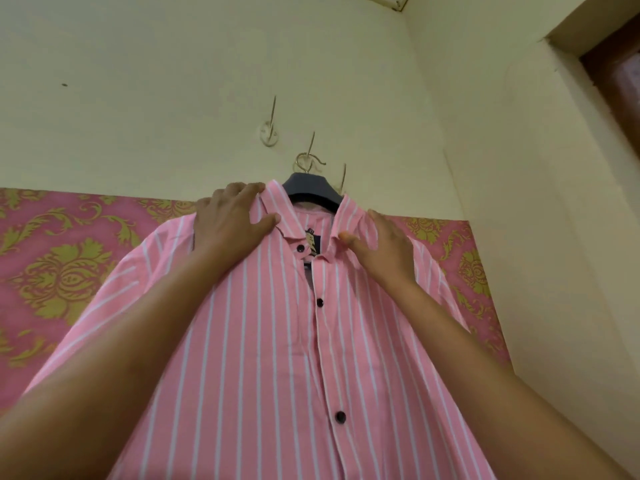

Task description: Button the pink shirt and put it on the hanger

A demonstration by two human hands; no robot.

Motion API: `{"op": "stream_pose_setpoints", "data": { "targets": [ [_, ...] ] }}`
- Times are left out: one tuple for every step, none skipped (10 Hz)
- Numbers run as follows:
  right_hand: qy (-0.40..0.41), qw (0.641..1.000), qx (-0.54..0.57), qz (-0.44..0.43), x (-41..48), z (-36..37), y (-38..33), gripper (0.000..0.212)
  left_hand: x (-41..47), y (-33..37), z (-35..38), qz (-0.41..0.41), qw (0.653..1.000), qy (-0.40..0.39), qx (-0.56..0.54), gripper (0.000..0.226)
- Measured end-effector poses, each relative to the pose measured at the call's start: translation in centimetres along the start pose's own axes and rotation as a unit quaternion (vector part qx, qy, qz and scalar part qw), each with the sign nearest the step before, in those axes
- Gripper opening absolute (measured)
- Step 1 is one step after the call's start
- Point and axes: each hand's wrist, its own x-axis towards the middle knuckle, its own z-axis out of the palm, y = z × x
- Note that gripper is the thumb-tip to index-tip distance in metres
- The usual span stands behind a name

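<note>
pink shirt (pixel 277 341) with white vertical stripes hangs on a dark hanger (pixel 311 192), front facing the camera, against a cream wall (pixel 173 81). placket is closed down the front; two black buttons (pixel 319 302) show fastened on it. top collar button looks undone, collar gapes a bit there. small black button on the left collar point as seen. neck label (pixel 311 242) sits inside the collar, dark with a tan patch; some print on it but too blurred to read, no brand legible.

hanger's metal hook (pixel 308 161) is looped over the middle one of three wall pegs (pixel 273 116) on the wall above the collar.

left hand (pixel 232 220) lies flat on the shirt's shoulder just beside the collar, fingers spread over the top edge, thumb pressing the fabric near the collar point. right hand (pixel 377 244) rests on the other shoulder, fingers laid along the collar side, thumb tip touching the collar edge. neither hand is pinching fabric as far as visible; both are pressing flat, palms down.

behind the shirt, lower wall has a pink panel (pixel 52 271) with gold floral pattern. dark wooden door frame (pixel 616 81) at far right edge.
</note>
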Motion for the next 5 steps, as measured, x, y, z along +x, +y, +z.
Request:
{"op": "stream_pose_setpoints", "data": {
  "targets": [
    [-0.029, 0.998, -0.046, -0.020, -2.8, -0.9, -0.5, 0.086, -2.5, 0.2, 0.5, 0.009, 1.000, 0.012, 0.007, 0.060],
    [-0.071, 0.994, -0.078, -0.026, -6.8, -1.8, -0.6, 0.082, -6.5, 0.5, 0.3, 0.007, 1.000, -0.008, 0.000, 0.060],
    [-0.106, 0.990, -0.089, -0.014, -11.2, -3.8, -0.9, 0.084, -11.7, 1.0, -1.5, -0.004, 0.999, -0.051, -0.014, 0.058],
    [-0.132, 0.989, -0.070, 0.005, -16.0, -6.5, -1.6, 0.081, -17.0, 1.7, -4.4, -0.034, 0.994, -0.096, -0.033, 0.058],
    [-0.161, 0.985, -0.060, 0.031, -20.8, -9.6, -1.8, 0.079, -21.5, 2.9, -6.9, -0.059, 0.988, -0.144, -0.025, 0.059]
  ]
}}
